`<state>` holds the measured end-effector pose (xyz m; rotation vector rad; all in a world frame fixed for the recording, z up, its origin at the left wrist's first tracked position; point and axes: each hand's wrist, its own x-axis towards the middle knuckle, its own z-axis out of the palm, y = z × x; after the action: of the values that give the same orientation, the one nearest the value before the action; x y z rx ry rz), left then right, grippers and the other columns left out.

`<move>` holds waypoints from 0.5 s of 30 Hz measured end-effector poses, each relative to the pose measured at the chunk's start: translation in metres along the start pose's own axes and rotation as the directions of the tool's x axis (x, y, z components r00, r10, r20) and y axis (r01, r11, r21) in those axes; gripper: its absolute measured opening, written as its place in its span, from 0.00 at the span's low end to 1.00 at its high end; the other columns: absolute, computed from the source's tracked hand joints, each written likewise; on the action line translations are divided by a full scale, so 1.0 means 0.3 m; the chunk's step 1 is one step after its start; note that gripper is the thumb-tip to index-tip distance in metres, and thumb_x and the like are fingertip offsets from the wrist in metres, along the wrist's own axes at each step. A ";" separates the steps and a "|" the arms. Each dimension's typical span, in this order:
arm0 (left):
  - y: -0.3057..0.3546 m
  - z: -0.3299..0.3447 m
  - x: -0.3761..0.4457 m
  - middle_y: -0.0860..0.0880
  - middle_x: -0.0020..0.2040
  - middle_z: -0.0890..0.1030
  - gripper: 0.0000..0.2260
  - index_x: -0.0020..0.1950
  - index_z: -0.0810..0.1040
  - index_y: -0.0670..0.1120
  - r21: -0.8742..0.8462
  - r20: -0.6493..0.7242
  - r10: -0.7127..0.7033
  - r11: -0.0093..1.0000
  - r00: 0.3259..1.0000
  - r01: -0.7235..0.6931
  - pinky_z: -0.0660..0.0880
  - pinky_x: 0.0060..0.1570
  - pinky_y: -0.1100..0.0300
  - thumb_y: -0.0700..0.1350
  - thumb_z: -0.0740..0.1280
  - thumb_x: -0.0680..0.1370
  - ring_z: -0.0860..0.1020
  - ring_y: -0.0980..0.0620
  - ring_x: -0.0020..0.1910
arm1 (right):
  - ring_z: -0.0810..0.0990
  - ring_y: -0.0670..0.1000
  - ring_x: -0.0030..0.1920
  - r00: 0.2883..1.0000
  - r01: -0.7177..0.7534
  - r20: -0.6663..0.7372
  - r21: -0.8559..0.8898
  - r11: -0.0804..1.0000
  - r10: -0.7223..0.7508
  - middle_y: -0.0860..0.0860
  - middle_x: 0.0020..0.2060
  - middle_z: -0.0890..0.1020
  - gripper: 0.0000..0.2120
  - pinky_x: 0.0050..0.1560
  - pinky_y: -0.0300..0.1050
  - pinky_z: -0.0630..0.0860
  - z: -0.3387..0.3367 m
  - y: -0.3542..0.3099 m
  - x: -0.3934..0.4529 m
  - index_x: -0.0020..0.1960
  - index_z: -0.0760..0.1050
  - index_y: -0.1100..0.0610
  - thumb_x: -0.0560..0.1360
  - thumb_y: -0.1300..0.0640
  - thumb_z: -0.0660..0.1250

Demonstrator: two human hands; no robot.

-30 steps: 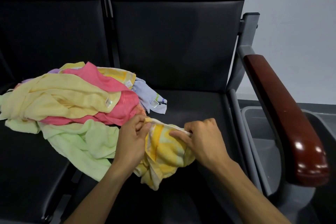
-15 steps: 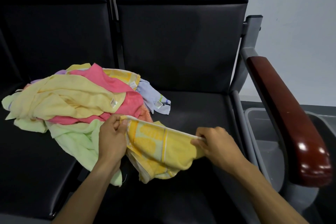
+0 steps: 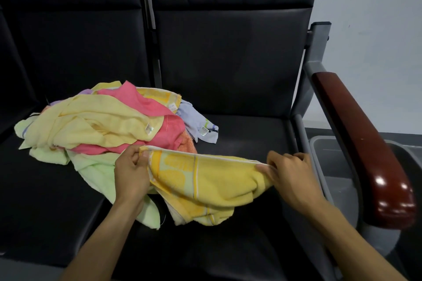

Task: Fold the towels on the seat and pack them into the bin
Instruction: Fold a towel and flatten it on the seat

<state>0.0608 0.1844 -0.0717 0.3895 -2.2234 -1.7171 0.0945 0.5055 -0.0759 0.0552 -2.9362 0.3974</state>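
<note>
A yellow patterned towel (image 3: pixel 212 180) is stretched along its top edge over the black seat (image 3: pixel 246 134). My left hand (image 3: pixel 131 172) pinches its left corner and my right hand (image 3: pixel 288 174) pinches its right corner. The rest of the towel hangs crumpled below. A heap of towels (image 3: pixel 102 125) in pale yellow, pink, green and lilac lies to the left, across two seats. The grey bin (image 3: pixel 338 166) stands on the floor to the right, partly hidden behind the armrest.
A glossy dark-red wooden armrest (image 3: pixel 363 143) on a grey metal frame stands between the seat and the bin. Black seat backs rise behind. A white wall is at the upper right.
My hands have moved apart, the left to the left and the right to the right. The bunched yellow towel's top edge is now pulled out taut between them.
</note>
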 end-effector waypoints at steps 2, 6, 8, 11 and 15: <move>-0.007 -0.011 0.009 0.47 0.40 0.81 0.10 0.45 0.78 0.50 -0.025 -0.019 -0.031 0.999 0.999 0.031 0.75 0.43 0.55 0.39 0.63 0.83 0.78 0.52 0.38 | 0.72 0.47 0.42 0.999 0.003 0.042 0.006 1.000 -0.003 0.44 0.33 0.75 0.09 0.53 0.48 0.59 -0.010 0.008 -0.004 0.44 0.69 0.46 0.81 0.45 0.60; -0.010 -0.020 0.020 0.48 0.39 0.81 0.09 0.46 0.78 0.47 -0.053 -0.044 -0.061 0.997 0.997 0.058 0.74 0.43 0.56 0.37 0.63 0.83 0.77 0.53 0.37 | 0.70 0.45 0.47 0.999 -0.008 0.051 -0.037 0.999 0.009 0.43 0.38 0.77 0.12 0.59 0.50 0.62 -0.023 0.032 -0.010 0.39 0.73 0.46 0.78 0.42 0.65; -0.004 -0.018 0.022 0.49 0.39 0.81 0.09 0.46 0.78 0.48 -0.062 -0.050 -0.064 0.996 0.997 0.060 0.74 0.43 0.57 0.38 0.63 0.83 0.77 0.54 0.37 | 0.69 0.41 0.51 0.999 0.009 0.048 -0.026 1.000 -0.008 0.41 0.38 0.76 0.14 0.63 0.51 0.61 -0.032 0.039 -0.010 0.38 0.75 0.48 0.76 0.41 0.68; -0.007 -0.021 0.029 0.49 0.40 0.82 0.08 0.48 0.79 0.48 -0.079 -0.061 -0.063 0.995 0.996 0.058 0.75 0.44 0.58 0.38 0.63 0.83 0.79 0.54 0.39 | 0.72 0.45 0.56 0.997 0.044 0.063 -0.078 0.996 -0.039 0.41 0.44 0.78 0.04 0.59 0.45 0.58 -0.029 0.041 -0.012 0.45 0.80 0.48 0.77 0.49 0.70; -0.020 -0.032 0.041 0.50 0.41 0.82 0.07 0.49 0.79 0.47 -0.089 -0.087 -0.068 0.994 0.994 0.060 0.74 0.44 0.58 0.38 0.64 0.83 0.79 0.53 0.40 | 0.64 0.45 0.42 0.993 0.033 -0.110 -0.028 0.999 -0.035 0.43 0.37 0.78 0.08 0.48 0.42 0.53 -0.035 0.045 -0.010 0.38 0.82 0.50 0.70 0.61 0.78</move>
<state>0.0535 0.1696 -0.0743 0.5128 -2.0867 -1.7843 0.0983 0.5215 -0.0702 0.0770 -2.8267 0.3459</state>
